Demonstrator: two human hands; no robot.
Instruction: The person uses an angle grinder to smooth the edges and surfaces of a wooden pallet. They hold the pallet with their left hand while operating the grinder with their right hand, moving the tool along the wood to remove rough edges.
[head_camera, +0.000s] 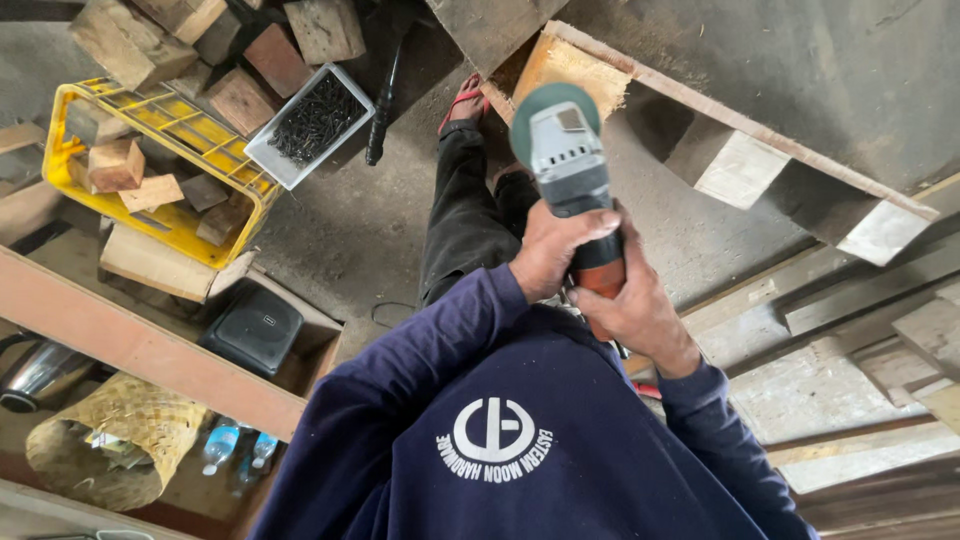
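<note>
The grinder (572, 175) is gripped in both hands — left hand (553, 248) wrapped over the body, right hand (632, 305) closed round the orange handle — so its disc is steadied above the wooden frame (720, 165).

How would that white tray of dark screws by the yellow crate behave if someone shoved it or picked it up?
The white tray looks brim-full of dark screws, so it is probably heavy for its size. Its thin walls may flex when lifted. It sits tilted against the yellow crate and wood blocks, so a shove could tip it and spill screws.
</note>
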